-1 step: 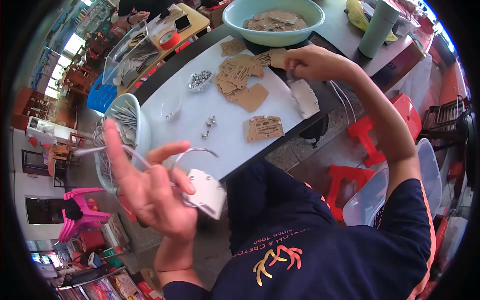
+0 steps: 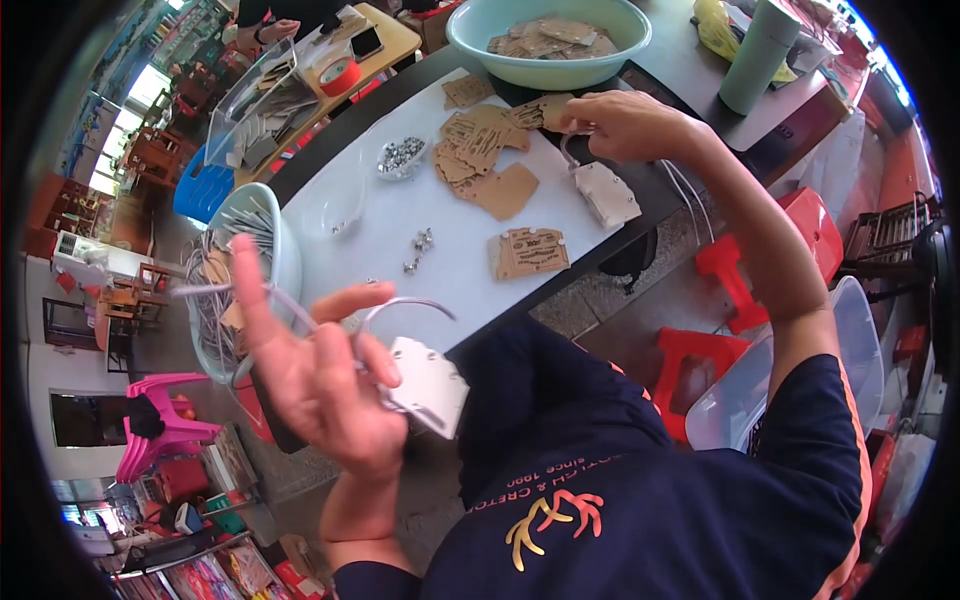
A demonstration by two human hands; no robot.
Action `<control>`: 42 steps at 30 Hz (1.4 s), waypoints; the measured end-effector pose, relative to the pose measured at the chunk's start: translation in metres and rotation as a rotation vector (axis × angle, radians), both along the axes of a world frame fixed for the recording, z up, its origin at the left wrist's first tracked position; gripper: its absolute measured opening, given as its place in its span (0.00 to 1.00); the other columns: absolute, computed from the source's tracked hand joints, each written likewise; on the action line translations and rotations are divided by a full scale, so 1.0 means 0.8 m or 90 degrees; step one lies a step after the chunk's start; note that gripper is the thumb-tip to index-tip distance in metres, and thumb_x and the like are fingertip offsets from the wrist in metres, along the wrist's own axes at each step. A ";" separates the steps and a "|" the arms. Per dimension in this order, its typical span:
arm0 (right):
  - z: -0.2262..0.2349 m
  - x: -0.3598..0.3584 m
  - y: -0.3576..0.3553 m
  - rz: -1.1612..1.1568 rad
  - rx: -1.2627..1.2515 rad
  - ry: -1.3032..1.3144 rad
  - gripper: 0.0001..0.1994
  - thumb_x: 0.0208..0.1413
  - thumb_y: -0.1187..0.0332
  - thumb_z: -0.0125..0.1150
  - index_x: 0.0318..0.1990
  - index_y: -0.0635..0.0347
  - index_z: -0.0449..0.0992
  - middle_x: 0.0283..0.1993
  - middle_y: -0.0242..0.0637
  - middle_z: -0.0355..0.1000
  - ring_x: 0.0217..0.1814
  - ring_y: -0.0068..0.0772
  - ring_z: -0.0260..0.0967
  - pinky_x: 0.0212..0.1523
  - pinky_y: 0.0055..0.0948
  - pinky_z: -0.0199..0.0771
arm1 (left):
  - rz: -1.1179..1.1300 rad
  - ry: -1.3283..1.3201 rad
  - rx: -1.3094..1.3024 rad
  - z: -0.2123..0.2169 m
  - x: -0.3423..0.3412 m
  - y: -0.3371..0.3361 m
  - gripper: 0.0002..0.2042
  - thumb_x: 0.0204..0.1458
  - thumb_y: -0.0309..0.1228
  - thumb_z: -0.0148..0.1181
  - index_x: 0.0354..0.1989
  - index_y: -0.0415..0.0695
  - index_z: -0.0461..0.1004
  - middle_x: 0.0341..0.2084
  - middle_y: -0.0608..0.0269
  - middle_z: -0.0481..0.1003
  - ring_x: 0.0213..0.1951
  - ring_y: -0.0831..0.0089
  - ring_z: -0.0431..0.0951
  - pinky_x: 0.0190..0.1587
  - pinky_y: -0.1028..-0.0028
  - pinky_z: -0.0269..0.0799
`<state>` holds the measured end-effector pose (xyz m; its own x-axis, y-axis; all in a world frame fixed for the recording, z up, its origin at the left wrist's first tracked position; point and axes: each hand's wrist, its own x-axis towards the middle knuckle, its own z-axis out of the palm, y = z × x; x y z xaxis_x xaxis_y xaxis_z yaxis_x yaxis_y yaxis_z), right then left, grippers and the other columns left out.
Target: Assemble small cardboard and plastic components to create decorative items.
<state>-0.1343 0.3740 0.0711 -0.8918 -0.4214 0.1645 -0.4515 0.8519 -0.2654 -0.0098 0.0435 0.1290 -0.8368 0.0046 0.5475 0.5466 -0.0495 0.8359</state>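
My left hand [image 2: 335, 390] is raised in front of the table, index finger stretched up, other fingers curled round a grey cord [image 2: 430, 303]. From it hangs a white card piece [image 2: 425, 385] with small metal studs along its edges. At the table's right side, my right hand [image 2: 630, 125] is closed in a pinch on a cord by a second white card piece [image 2: 605, 195], which hangs at the table edge. Near that hand lies a heap of brown printed card pieces [image 2: 485, 140]. One single brown card [image 2: 528, 255] lies closer to me.
A clear dish of metal studs [image 2: 401, 158] and loose studs [image 2: 418, 250] are on the white tabletop. A green basin [image 2: 462, 45] of brown cards stands at the back, a basin of grey cords [image 2: 285, 270] at the left. A green bottle [image 2: 760, 60] stands far right.
My left hand has shifted a little to the right with its cord and card. My right hand has moved slightly left, and the card under it has turned and swung.
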 end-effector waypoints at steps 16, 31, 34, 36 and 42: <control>-0.048 0.114 -0.014 -0.210 -0.078 0.076 0.13 0.52 0.62 0.59 0.41 0.60 0.77 0.41 0.44 0.74 0.44 0.49 0.73 0.46 0.42 0.71 | -0.006 -0.125 0.137 -0.064 0.006 0.016 0.29 0.57 0.25 0.43 0.68 0.31 0.48 0.70 0.53 0.49 0.42 0.68 0.78 0.16 0.86 0.62; 0.062 0.115 -0.017 -0.081 -0.504 -0.025 0.12 0.64 0.67 0.54 0.44 0.67 0.77 0.35 0.34 0.73 0.37 0.23 0.72 0.40 0.24 0.74 | -0.281 -0.414 0.258 -0.075 -0.018 0.008 0.22 0.60 0.23 0.44 0.63 0.34 0.61 0.65 0.48 0.60 0.30 0.71 0.81 0.11 0.88 0.51; 0.067 0.092 -0.027 0.012 -0.437 0.069 0.11 0.63 0.67 0.55 0.45 0.67 0.77 0.36 0.35 0.73 0.36 0.22 0.72 0.39 0.24 0.75 | -0.339 -0.423 0.297 -0.075 -0.018 0.004 0.20 0.61 0.25 0.48 0.62 0.35 0.64 0.64 0.49 0.61 0.29 0.74 0.80 0.12 0.88 0.55; 0.080 0.084 -0.038 0.015 -0.413 0.056 0.11 0.62 0.68 0.56 0.46 0.65 0.78 0.35 0.34 0.74 0.34 0.20 0.72 0.37 0.22 0.75 | -0.335 -0.410 0.303 -0.075 -0.019 -0.001 0.19 0.61 0.25 0.46 0.61 0.35 0.64 0.63 0.48 0.62 0.28 0.73 0.80 0.12 0.88 0.54; 0.075 0.035 -0.070 0.050 -0.513 0.025 0.10 0.59 0.69 0.61 0.46 0.62 0.78 0.31 0.29 0.74 0.29 0.15 0.69 0.29 0.18 0.72 | -0.380 -0.415 0.326 -0.087 -0.037 -0.022 0.20 0.61 0.24 0.46 0.62 0.33 0.62 0.63 0.44 0.61 0.30 0.70 0.81 0.11 0.87 0.53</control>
